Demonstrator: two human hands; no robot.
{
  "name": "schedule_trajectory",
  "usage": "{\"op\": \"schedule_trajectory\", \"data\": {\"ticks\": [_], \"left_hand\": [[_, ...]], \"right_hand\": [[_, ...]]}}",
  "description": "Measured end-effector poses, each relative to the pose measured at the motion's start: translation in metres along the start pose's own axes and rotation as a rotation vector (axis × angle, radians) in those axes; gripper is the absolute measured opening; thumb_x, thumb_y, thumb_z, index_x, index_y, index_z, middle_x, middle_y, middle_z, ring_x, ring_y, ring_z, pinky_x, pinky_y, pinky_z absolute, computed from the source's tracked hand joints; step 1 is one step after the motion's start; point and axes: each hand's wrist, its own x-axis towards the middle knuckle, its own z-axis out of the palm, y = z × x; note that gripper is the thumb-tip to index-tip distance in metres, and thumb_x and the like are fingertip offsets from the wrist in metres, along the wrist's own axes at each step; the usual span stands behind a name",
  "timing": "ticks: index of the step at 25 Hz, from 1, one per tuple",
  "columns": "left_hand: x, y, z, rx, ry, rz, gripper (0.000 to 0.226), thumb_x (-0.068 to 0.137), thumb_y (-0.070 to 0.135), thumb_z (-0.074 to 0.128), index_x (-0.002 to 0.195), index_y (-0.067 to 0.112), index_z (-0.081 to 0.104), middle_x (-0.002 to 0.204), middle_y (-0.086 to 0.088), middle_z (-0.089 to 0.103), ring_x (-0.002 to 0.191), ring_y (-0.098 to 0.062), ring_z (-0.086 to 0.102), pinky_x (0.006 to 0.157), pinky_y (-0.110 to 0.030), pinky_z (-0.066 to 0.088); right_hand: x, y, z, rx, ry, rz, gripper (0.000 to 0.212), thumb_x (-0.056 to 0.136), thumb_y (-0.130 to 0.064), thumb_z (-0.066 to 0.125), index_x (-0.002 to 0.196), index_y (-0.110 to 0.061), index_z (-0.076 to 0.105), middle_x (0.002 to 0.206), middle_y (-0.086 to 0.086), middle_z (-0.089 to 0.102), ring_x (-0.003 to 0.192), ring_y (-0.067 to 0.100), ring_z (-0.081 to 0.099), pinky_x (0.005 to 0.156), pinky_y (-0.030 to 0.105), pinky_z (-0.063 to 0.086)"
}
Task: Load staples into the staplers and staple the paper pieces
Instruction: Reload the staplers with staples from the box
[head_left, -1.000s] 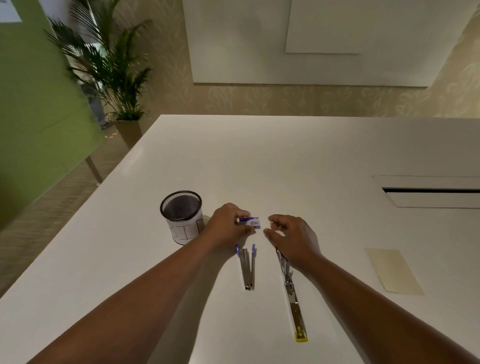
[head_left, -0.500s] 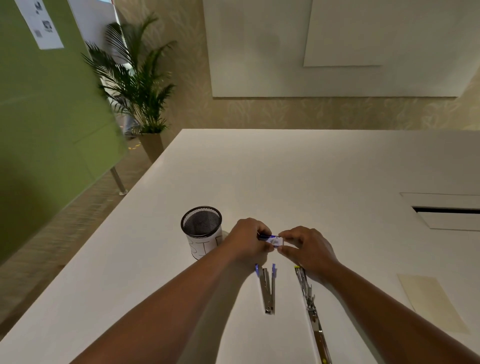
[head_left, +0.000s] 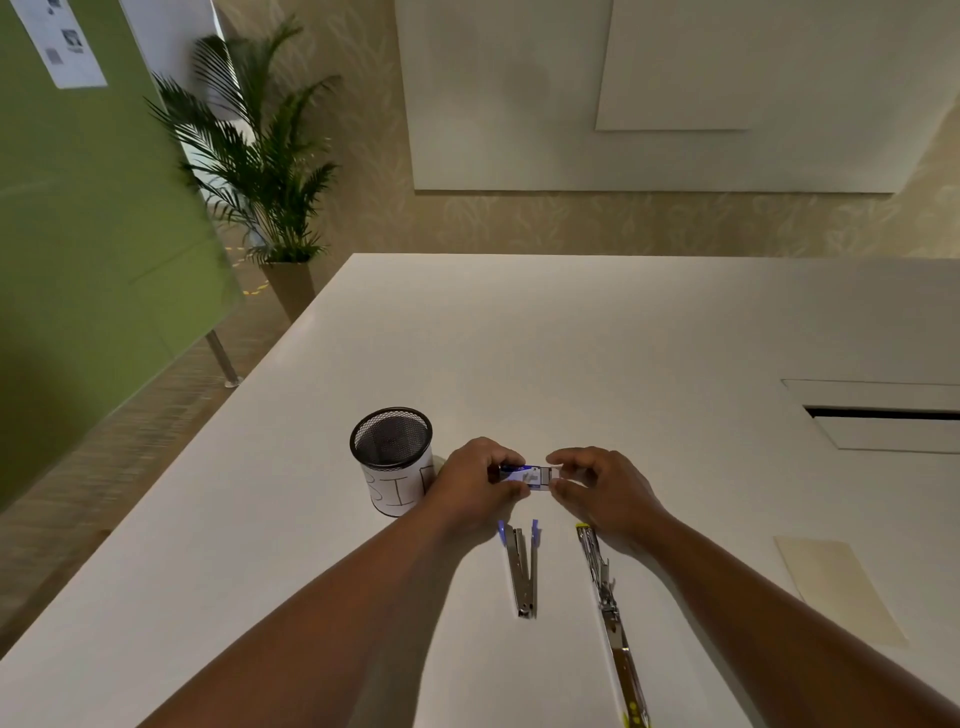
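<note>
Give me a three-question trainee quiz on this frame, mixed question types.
1. True or false: both hands, left hand and right hand, hold the small staple box.
2. Which stapler lies further left on the table? A. blue-tipped stapler B. yellow-tipped stapler
3. Fill in: the mesh cup stands to the ______ of the left hand.

Key: 1 true; 2 A; 3 left
</note>
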Motion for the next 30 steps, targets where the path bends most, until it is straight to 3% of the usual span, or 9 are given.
{"op": "schedule_trajectory", "data": {"ticks": [4, 8, 12, 16, 24, 30], "left_hand": [[0.002, -0.001, 0.0, 0.005, 0.026, 0.018, 0.027, 0.077, 0.013, 0.081, 0.084, 0.036, 0.069, 0.102, 0.003, 0.066, 0.093, -0.015, 0.069, 0.083, -0.035, 0.06], [0.005, -0.007, 0.002, -0.012, 0.04, 0.014, 0.026, 0.072, 0.016, 0.081, 0.079, 0.039, 0.071, 0.098, 0.004, 0.068, 0.088, -0.016, 0.07, 0.08, -0.043, 0.062], [0.006, -0.01, 0.002, -0.008, 0.042, 0.027, 0.027, 0.071, 0.017, 0.082, 0.081, 0.041, 0.071, 0.098, 0.005, 0.068, 0.089, -0.015, 0.07, 0.082, -0.042, 0.061], [0.008, -0.011, 0.003, 0.0, 0.046, 0.068, 0.031, 0.072, 0.014, 0.082, 0.081, 0.041, 0.07, 0.098, 0.005, 0.065, 0.09, -0.015, 0.069, 0.084, -0.043, 0.06], [0.007, -0.01, 0.003, 0.017, 0.06, 0.078, 0.029, 0.074, 0.007, 0.083, 0.09, 0.029, 0.074, 0.098, 0.003, 0.064, 0.089, -0.015, 0.067, 0.083, -0.039, 0.06], [0.006, -0.01, 0.003, 0.014, 0.043, 0.08, 0.028, 0.075, 0.009, 0.083, 0.09, 0.031, 0.074, 0.099, 0.004, 0.065, 0.09, -0.013, 0.067, 0.085, -0.034, 0.059]], "right_hand": [[0.001, -0.003, 0.0, 0.051, 0.008, 0.047, 0.02, 0.089, -0.029, 0.065, 0.1, -0.042, 0.076, 0.086, -0.021, 0.073, 0.078, 0.0, 0.065, 0.071, 0.029, 0.055], [0.0, -0.003, -0.001, 0.089, 0.007, 0.074, 0.025, 0.082, -0.018, 0.061, 0.089, -0.036, 0.076, 0.073, -0.014, 0.07, 0.059, 0.005, 0.056, 0.06, 0.034, 0.05], [0.001, -0.009, -0.001, 0.066, 0.039, 0.119, 0.015, 0.082, -0.028, 0.06, 0.081, -0.033, 0.075, 0.071, -0.008, 0.072, 0.06, 0.011, 0.061, 0.058, 0.033, 0.051], [0.007, -0.016, 0.005, -0.011, 0.062, 0.164, 0.015, 0.076, -0.037, 0.062, 0.066, -0.028, 0.068, 0.061, -0.006, 0.064, 0.055, 0.012, 0.054, 0.054, 0.034, 0.044], [0.013, -0.016, 0.008, -0.015, 0.035, 0.198, 0.023, 0.07, -0.029, 0.064, 0.051, -0.018, 0.055, 0.046, -0.005, 0.049, 0.048, 0.015, 0.041, 0.051, 0.033, 0.036], [0.018, -0.011, 0.006, 0.238, -0.003, 0.233, 0.018, 0.063, -0.028, 0.065, 0.054, -0.012, 0.064, 0.053, 0.001, 0.059, 0.054, 0.019, 0.052, 0.058, 0.039, 0.045]]}}
